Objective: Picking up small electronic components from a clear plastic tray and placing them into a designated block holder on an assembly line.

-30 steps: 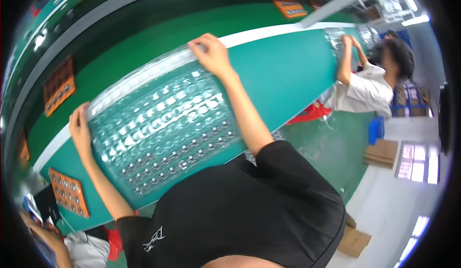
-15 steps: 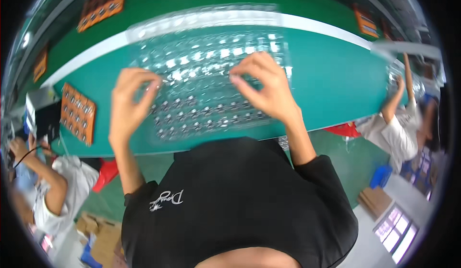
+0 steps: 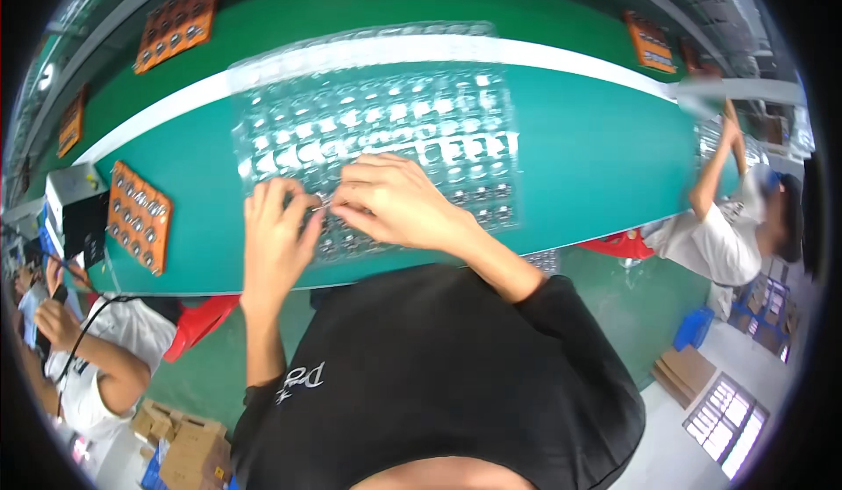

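Observation:
A clear plastic tray [image 3: 377,108] with rows of moulded pockets lies on the green bench in front of me. Small dark, shiny parts [image 3: 346,243] fill pockets in its near rows, partly covered by my hands. Over the tray's near left portion, my left hand [image 3: 285,231] and my right hand [image 3: 395,200] meet with their fingertips pinched. A tiny, thin, pale thing [image 3: 323,208] shows between the two sets of fingertips; its kind is too small to make out.
An orange tray of round metal parts [image 3: 140,218] rests at the bench's left, beside a white and black box [image 3: 77,209]. More orange trays [image 3: 180,27] lie beyond the white strip [image 3: 579,62]. Co-workers sit on both sides, one [image 3: 719,236] at right, another [image 3: 114,350] at left.
My hands, apart above the tray before, have come together at its near left part. The right hand moved left and nearer to me; the left moved slightly right and nearer.

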Demonstrator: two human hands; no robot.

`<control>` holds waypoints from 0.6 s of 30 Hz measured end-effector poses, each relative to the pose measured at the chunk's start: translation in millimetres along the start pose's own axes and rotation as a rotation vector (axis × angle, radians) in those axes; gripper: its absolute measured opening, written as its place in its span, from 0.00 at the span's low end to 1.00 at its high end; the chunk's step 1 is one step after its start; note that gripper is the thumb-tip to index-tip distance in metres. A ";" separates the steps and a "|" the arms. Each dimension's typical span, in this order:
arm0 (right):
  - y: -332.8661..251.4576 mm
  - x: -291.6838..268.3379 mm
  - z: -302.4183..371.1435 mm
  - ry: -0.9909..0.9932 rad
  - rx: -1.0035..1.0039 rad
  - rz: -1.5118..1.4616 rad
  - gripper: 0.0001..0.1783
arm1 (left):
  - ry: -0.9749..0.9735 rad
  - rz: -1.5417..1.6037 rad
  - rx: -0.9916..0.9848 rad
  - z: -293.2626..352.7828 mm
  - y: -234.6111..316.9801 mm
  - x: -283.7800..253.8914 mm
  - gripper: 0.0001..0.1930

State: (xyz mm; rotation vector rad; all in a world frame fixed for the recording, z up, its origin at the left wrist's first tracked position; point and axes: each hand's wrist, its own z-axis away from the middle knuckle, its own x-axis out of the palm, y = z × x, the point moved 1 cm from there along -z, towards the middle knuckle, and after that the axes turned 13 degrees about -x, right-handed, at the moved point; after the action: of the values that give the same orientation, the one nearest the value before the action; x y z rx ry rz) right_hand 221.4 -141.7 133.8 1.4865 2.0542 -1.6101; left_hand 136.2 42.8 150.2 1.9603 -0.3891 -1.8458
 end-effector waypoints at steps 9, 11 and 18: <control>90.9 -182.4 109.7 0.625 0.488 0.694 0.05 | -0.109 0.319 -0.082 -31.9 10.7 -36.6 0.02; 109.1 -194.7 148.4 0.518 0.677 0.822 0.06 | -0.076 0.305 -0.015 -43.9 14.9 -38.7 0.02; 122.4 -184.7 152.8 0.529 0.692 0.810 0.06 | 0.027 0.538 0.104 -81.7 23.6 -26.6 0.03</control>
State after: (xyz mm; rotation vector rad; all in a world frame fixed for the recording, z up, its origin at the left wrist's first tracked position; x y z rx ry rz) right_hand 339.5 -381.7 103.8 2.7133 0.7222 -1.6977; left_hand 217.1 43.7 187.5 1.7174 -0.9180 -1.4719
